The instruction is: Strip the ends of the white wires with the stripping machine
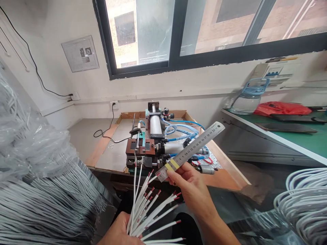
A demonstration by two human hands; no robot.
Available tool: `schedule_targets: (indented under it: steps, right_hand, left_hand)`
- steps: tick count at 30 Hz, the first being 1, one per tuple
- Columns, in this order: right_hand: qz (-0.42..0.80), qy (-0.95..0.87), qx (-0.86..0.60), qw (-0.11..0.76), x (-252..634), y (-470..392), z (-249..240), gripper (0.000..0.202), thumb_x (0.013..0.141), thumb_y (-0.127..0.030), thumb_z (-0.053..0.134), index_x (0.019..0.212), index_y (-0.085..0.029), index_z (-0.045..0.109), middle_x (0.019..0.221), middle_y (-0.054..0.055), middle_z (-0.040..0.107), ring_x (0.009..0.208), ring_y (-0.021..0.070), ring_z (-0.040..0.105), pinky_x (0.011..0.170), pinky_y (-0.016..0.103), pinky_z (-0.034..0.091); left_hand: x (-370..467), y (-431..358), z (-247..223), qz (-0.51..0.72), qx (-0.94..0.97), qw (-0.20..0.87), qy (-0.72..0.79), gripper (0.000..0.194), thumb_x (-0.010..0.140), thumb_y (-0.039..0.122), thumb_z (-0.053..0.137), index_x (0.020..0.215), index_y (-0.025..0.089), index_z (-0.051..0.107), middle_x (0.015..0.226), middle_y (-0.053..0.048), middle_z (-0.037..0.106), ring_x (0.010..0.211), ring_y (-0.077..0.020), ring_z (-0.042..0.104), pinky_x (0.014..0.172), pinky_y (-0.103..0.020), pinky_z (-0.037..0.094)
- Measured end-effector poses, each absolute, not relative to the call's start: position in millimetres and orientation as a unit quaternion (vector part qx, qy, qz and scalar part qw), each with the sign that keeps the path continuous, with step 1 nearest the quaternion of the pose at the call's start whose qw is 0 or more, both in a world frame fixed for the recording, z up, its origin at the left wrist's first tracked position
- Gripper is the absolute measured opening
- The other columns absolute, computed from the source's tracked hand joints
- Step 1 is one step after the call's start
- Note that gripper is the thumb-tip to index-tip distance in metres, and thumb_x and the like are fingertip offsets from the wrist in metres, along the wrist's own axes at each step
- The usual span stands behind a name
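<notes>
My left hand (pixel 122 231) is closed round a bundle of white cables (pixel 146 212) at the bottom middle. Their ends fan out, and many show short red tips. In my right hand (pixel 192 189) a steel ruler (pixel 194 146) is pinched between thumb and fingers, slanting up to the right, with yellow tape round its lower part. The ruler's low end lies against the tip of one cable. Just beyond stands a pneumatic machine (pixel 140 147) with a silver cylinder; two cables reach up to its front edge.
Plastic-wrapped cable bundles (pixel 46 190) crowd the left, and a coiled white cable bundle (pixel 304 200) sits at lower right. Blue air hoses (pixel 178 129) loop beside the machine. On the green table (pixel 319 139) are a water jug (pixel 249 98), a red bag (pixel 282 109) and a phone (pixel 286 128).
</notes>
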State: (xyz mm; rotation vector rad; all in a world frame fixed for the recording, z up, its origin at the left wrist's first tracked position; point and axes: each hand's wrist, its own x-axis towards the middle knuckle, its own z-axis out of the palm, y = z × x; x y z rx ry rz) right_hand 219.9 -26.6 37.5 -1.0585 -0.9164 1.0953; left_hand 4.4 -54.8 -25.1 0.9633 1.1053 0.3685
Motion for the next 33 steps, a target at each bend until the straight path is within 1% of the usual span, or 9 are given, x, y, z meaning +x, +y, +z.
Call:
schedule_targets:
  steps: [3,5,7,11,16,19,24,28,33]
  right_hand:
    - [0.493,-0.39,-0.463,0.625,217.8,-28.3,38.3,0.024,0.066,-0.034,0.069,0.08,-0.017,0.059,0.072,0.004,0.063,0.06,0.0159,0.055,0.053,0.025,0.043]
    - [0.503,-0.385,-0.458,0.624,217.8,-28.9,37.3,0.025,0.066,-0.034,0.068,0.082,-0.018,0.059,0.074,0.004,0.063,0.062,0.0165,0.055,0.055,0.026,0.044]
    - [0.501,-0.388,-0.457,0.624,220.4,-29.0,34.8,0.024,0.066,-0.034,0.068,0.082,-0.017,0.059,0.072,0.004,0.063,0.061,0.016,0.055,0.054,0.026,0.043]
    - [0.467,-0.391,-0.465,0.643,230.8,-30.1,28.0,0.022,0.067,-0.032,0.068,0.081,-0.017,0.06,0.068,0.003,0.062,0.057,0.0145,0.053,0.051,0.025,0.041]
    - [0.471,-0.389,-0.484,0.626,234.6,-34.2,25.5,0.021,0.066,-0.031,0.069,0.078,-0.016,0.06,0.065,0.002,0.062,0.055,0.0136,0.052,0.049,0.024,0.039]
    - [0.49,-0.391,-0.486,0.61,230.6,-35.4,26.7,0.022,0.064,-0.031,0.07,0.075,-0.016,0.06,0.062,0.001,0.061,0.053,0.0127,0.05,0.047,0.023,0.038]
    - [0.521,-0.387,-0.445,0.617,229.0,-36.7,24.3,0.017,0.068,-0.029,0.066,0.076,-0.016,0.06,0.061,0.0,0.058,0.049,0.0098,0.045,0.046,0.022,0.034]
    - [0.544,-0.38,-0.432,0.611,230.4,-39.6,23.6,0.016,0.068,-0.029,0.066,0.074,-0.016,0.058,0.059,0.0,0.056,0.048,0.0092,0.043,0.047,0.022,0.033]
    - [0.523,-0.394,-0.436,0.618,228.5,-43.7,29.1,0.016,0.069,-0.029,0.066,0.076,-0.016,0.058,0.063,0.0,0.056,0.052,0.0103,0.044,0.048,0.022,0.034]
  left_hand:
    - [6.7,-55.5,-21.8,0.14,0.472,0.657,0.571,0.03,0.042,0.005,0.063,0.066,0.017,0.048,0.056,0.007,0.044,0.056,-0.0106,0.039,0.054,-0.023,0.029]
    - [9.0,-55.7,-17.6,0.121,0.493,0.64,0.576,0.026,0.043,0.005,0.059,0.061,0.017,0.046,0.054,0.007,0.041,0.055,-0.0103,0.037,0.053,-0.023,0.028]
    - [11.2,-55.8,-13.1,0.12,0.505,0.652,0.553,0.021,0.044,0.006,0.056,0.058,0.018,0.044,0.052,0.007,0.037,0.053,-0.0093,0.032,0.05,-0.023,0.025]
    - [13.2,-56.7,-6.3,0.152,0.527,0.705,0.45,0.015,0.049,0.009,0.052,0.054,0.018,0.04,0.052,0.006,0.032,0.051,-0.0077,0.025,0.048,-0.024,0.019]
    - [12.8,-59.9,-6.0,0.159,0.556,0.699,0.42,0.018,0.052,0.01,0.052,0.052,0.019,0.036,0.051,0.006,0.03,0.05,-0.0073,0.023,0.047,-0.025,0.017]
    - [12.5,-61.2,-7.7,0.156,0.578,0.696,0.397,0.016,0.053,0.012,0.052,0.053,0.018,0.038,0.052,0.006,0.03,0.051,-0.0075,0.023,0.047,-0.025,0.017]
    - [9.7,-61.9,-9.4,0.135,0.592,0.677,0.416,0.015,0.053,0.013,0.054,0.052,0.017,0.04,0.05,0.007,0.03,0.051,-0.0073,0.023,0.046,-0.024,0.017]
    - [5.9,-63.8,-16.7,0.133,0.59,0.657,0.451,0.017,0.053,0.013,0.057,0.053,0.017,0.041,0.052,0.007,0.03,0.051,-0.007,0.024,0.046,-0.023,0.019]
    - [6.3,-63.4,-21.0,0.12,0.591,0.647,0.466,0.014,0.052,0.007,0.051,0.055,0.017,0.042,0.053,0.006,0.032,0.052,-0.0076,0.025,0.046,-0.023,0.019]
